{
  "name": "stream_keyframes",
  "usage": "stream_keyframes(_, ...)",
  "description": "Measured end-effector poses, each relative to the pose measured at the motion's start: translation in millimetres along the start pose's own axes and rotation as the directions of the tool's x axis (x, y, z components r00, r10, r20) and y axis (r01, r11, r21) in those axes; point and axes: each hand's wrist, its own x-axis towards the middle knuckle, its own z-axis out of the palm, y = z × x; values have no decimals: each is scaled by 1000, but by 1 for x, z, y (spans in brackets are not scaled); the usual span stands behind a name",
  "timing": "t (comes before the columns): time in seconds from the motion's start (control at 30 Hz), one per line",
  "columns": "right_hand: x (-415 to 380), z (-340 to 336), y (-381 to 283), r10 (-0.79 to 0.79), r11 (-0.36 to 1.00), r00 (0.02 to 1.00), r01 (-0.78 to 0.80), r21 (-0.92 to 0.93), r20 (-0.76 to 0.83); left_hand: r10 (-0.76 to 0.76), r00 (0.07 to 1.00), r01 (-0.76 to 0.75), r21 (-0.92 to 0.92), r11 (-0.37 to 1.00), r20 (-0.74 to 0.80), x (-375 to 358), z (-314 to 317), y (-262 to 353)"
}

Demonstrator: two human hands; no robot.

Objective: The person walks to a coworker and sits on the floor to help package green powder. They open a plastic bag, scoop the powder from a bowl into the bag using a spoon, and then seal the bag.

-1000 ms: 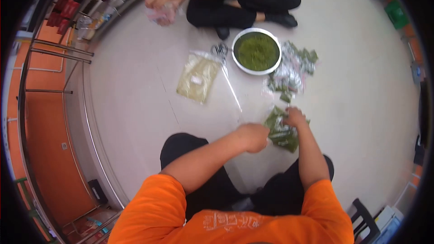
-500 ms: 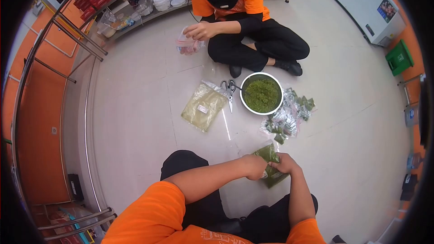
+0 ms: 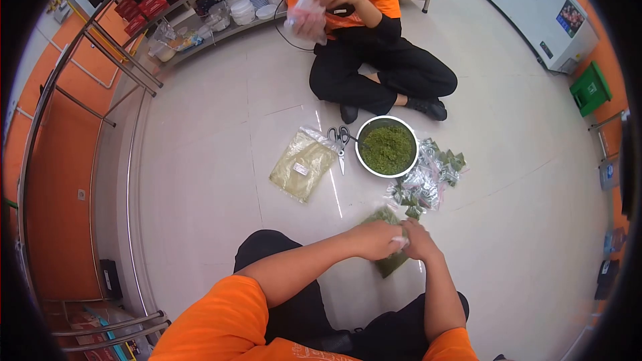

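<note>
Both of my hands are at a clear plastic bag of green filling [image 3: 390, 265] over the floor. My left hand [image 3: 378, 239] is closed on the bag from the left, with a bit of whitish plastic showing at its fingertips. From the right, my right hand [image 3: 419, 241] grips the bag's edge, its fingers close to the left ones. Beyond them stands a white-rimmed bowl of green mash [image 3: 388, 148]. Small filled packets [image 3: 428, 177] lie heaped beside the bowl. Scissors [image 3: 342, 150] and a large flat bag [image 3: 303, 164] rest to its left.
A co-worker [image 3: 374, 60] sits cross-legged opposite, holding a plastic bag [image 3: 307, 17] in raised hands. A metal shelf [image 3: 221, 35] with boxes and bowls stands at the back left. A white freezer [image 3: 528, 13] and a green bin [image 3: 590, 89] are at the right.
My hands have come closer together on the bag, and the right one has shifted slightly left. The co-worker has raised the plastic bag toward the chest.
</note>
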Motion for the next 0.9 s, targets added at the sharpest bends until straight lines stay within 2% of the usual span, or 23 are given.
stream_keyframes(0.03, -1, -9, -9, -155, 971, 983, 134, 198, 94, -32, 997, 26, -84, 996, -73, -1, -2, 5)
stream_keyframes(0.07, -6, -17, -20, -318, 886, 936, 236, 398, 153, -70, 987, 45, -170, 984, -142, -1, -7, 11)
stream_keyframes(0.1, -19, -26, -38, -316, 926, 940, 276, 259, 129, -110, 972, 54, -254, 966, -209, 1, -10, 15)
stream_keyframes(0.2, -21, -24, -55, -415, 737, 890, 207, 644, 189, -225, 914, -72, -682, 728, -337, 11, -4, 9)
stream_keyframes(0.23, -12, -11, -49, -478, 704, 862, 260, 661, 170, -238, 865, -216, -756, 618, -441, 16, -2, 12)
stream_keyframes(0.33, -13, -13, -49, -308, 566, 934, 26, 824, 182, -382, 887, -148, -943, 299, -261, 7, -21, 15)
stream_keyframes(0.37, -9, -11, -43, -299, 538, 944, 49, 842, 136, -391, 874, -190, -944, 270, -288, 8, -23, 18)
stream_keyframes(0.47, -8, -27, -33, -131, 530, 982, -49, 846, 139, -414, 852, -171, -918, 358, -320, 6, -30, 19)
stream_keyframes(0.5, -12, -34, -40, -56, 463, 997, -18, 886, 50, -431, 842, -130, -898, 420, -324, 6, -29, 18)
stream_keyframes(0.6, -9, -38, -30, -14, 408, 993, 116, 905, -121, -465, 830, 29, -808, 588, -309, 10, -26, 7)
stream_keyframes(0.63, -6, -38, -24, -19, 366, 990, 137, 921, -140, -472, 836, 102, -767, 634, -279, 12, -22, 0)
stream_keyframes(0.67, -4, -38, -22, 2, 378, 991, 126, 917, -137, -480, 842, 175, -717, 675, -246, 14, -18, -4)
stream_keyframes(0.73, -6, -40, -19, 70, 389, 990, 89, 917, -126, -426, 856, 237, -509, 827, -293, 13, -15, -2)
stream_keyframes(0.83, -5, -38, -18, -11, 486, 986, 150, 861, -165, -360, 897, 320, -186, 929, -255, 7, -2, -2)
stream_keyframes(0.87, 3, -26, -11, -65, 461, 977, 209, 862, -202, -315, 905, 312, -59, 948, -285, 5, 1, -2)
stream_keyframes(0.9, 4, -26, -9, -135, 508, 980, 197, 839, -148, -322, 920, 321, -41, 946, -222, 3, -2, 3)
